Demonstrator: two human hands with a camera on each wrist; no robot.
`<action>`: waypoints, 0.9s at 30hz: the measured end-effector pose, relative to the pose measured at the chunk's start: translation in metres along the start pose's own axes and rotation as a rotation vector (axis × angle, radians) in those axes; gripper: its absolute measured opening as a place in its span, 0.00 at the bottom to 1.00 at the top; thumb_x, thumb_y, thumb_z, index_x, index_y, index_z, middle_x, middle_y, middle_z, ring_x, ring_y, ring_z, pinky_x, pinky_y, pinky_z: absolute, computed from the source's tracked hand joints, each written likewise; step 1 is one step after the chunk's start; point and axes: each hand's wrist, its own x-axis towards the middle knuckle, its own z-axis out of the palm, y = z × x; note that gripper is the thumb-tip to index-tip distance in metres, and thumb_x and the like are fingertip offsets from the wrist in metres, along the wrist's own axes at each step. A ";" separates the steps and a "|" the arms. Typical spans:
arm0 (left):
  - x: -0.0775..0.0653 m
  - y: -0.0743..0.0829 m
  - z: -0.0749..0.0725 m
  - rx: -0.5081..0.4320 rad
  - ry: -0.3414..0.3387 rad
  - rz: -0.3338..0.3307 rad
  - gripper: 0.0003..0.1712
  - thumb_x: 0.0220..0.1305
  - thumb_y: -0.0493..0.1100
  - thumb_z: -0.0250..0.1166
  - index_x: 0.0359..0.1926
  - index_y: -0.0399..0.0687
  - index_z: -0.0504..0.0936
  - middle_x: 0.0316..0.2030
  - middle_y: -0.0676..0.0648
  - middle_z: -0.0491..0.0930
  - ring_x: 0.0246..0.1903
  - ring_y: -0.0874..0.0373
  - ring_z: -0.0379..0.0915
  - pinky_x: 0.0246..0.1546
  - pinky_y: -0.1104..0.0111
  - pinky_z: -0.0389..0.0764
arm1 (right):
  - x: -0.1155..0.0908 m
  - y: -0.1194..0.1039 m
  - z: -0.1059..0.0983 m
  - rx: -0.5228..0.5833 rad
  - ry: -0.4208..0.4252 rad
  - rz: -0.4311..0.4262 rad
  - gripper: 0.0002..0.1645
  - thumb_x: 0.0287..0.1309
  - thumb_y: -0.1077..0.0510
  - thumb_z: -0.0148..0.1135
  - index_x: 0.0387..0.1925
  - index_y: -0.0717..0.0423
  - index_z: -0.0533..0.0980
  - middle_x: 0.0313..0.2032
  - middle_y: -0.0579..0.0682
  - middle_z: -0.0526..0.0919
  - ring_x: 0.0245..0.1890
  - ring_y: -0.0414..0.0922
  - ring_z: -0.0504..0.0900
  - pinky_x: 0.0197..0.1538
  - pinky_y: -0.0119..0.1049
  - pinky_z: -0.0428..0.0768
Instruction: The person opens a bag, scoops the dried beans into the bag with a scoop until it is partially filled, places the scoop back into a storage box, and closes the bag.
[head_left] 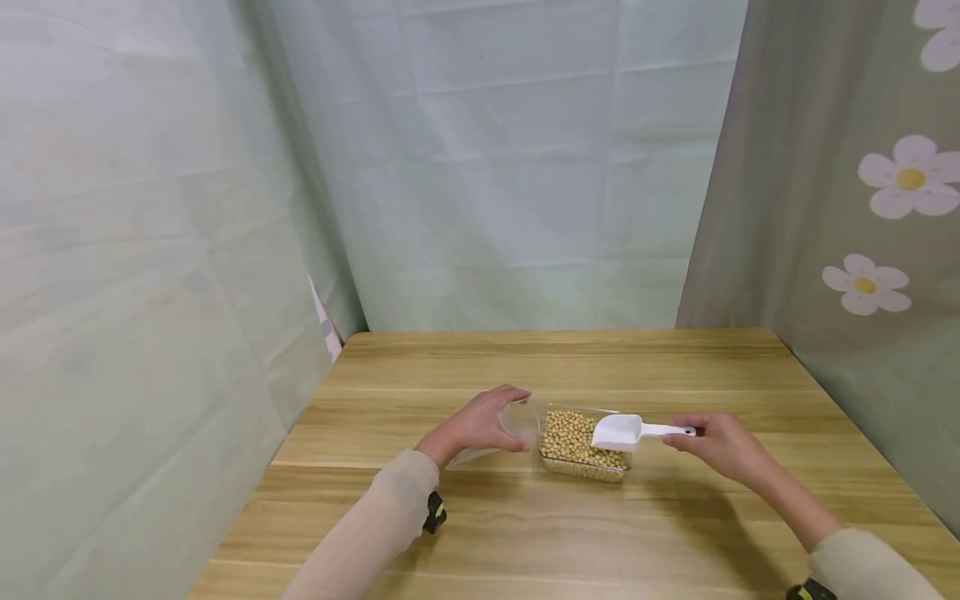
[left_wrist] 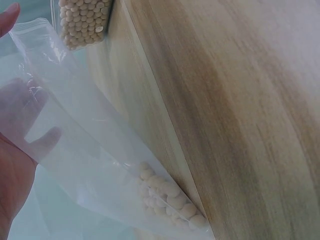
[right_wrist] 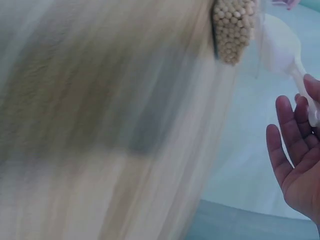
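Observation:
My left hand (head_left: 480, 421) holds the mouth of a clear plastic bag (left_wrist: 95, 145) spread wide, its fingers partly seen through the film. A small heap of pale yellow soybeans (left_wrist: 170, 197) lies at the bag's bottom, by the tabletop. Just right of the bag, a clear rectangular box (head_left: 581, 472) contains many more soybeans (head_left: 567, 435). A white plastic scoop (head_left: 618, 432) hangs over the box's right part, pointing left. My right hand (head_left: 716, 446) pinches the end of its handle between thumb and fingers. Whether beans are in the scoop, I cannot tell.
A wooden table (head_left: 570, 542) with light and dark grain carries everything. Pale curtains (head_left: 510, 167) hang behind and at the left, and a grey curtain with white flowers (head_left: 911, 177) hangs at the right. Both sleeves end in dark wrist straps (head_left: 435, 512).

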 end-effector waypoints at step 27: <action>0.000 0.001 0.001 0.002 -0.005 -0.016 0.48 0.40 0.59 0.72 0.64 0.55 0.63 0.55 0.57 0.69 0.58 0.57 0.60 0.56 0.59 0.62 | 0.018 -0.008 0.050 0.148 -0.009 -0.025 0.12 0.48 0.51 0.67 0.33 0.53 0.82 0.19 0.45 0.74 0.18 0.39 0.67 0.18 0.31 0.67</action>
